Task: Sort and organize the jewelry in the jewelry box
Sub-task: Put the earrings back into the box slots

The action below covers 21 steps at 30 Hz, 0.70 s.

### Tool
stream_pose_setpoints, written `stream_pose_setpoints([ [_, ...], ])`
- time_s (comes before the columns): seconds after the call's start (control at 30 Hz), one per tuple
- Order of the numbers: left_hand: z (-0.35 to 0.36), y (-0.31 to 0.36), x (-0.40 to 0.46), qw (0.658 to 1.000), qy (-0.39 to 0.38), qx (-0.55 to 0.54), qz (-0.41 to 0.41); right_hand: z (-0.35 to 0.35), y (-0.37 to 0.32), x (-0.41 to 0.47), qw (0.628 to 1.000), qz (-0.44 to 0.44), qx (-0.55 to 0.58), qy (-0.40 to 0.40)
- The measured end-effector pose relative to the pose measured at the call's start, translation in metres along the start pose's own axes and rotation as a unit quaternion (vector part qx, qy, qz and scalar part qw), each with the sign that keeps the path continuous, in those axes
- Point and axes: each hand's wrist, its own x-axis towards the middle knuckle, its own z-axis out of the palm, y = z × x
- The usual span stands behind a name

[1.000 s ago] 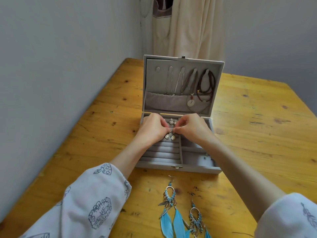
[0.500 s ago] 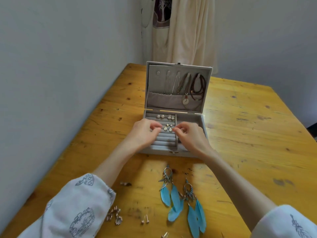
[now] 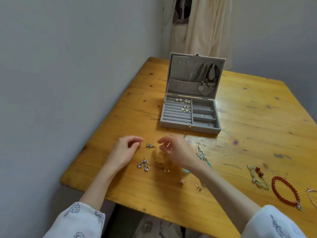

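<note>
Head view: your left hand (image 3: 122,152) and right hand (image 3: 176,151) hover apart over the table (image 3: 257,134) near its left edge, fingers loosely curled and holding nothing, a small silver earring (image 3: 150,145) lying between them. The open jewelry box (image 3: 189,107) sits toward the far edge, 3 earring pairs (image 3: 185,105) in its ring rolls.

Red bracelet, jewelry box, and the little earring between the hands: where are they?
red bracelet (image 3: 285,191), head view, on its beaded loop.
jewelry box (image 3: 173,125), head view, on its front wall.
little earring (image 3: 150,145), head view, on its silver middle.
</note>
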Motion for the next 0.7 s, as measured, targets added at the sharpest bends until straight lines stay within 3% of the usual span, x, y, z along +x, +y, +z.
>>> stream_pose_setpoints([
  [0.17, 0.008, -0.013, -0.012, 0.998, 0.039, 0.009, 0.045, 0.020, -0.016, 0.013, 0.999, -0.013, -0.038, 0.014],
  [0.37, 0.021, -0.006, -0.004, 0.995, 0.087, 0.042, 0.031, 0.023, -0.014, 0.015, 0.998, -0.024, -0.044, 0.047],
  [0.53, 0.023, 0.001, 0.001, 0.992, 0.043, 0.115, 0.035, 0.010, -0.006, 0.013, 0.998, -0.029, -0.028, 0.050],
  [0.7, 0.016, 0.020, 0.018, 0.999, -0.007, 0.048, 0.021, -0.031, 0.006, 0.019, 0.995, 0.005, 0.041, 0.092],
])
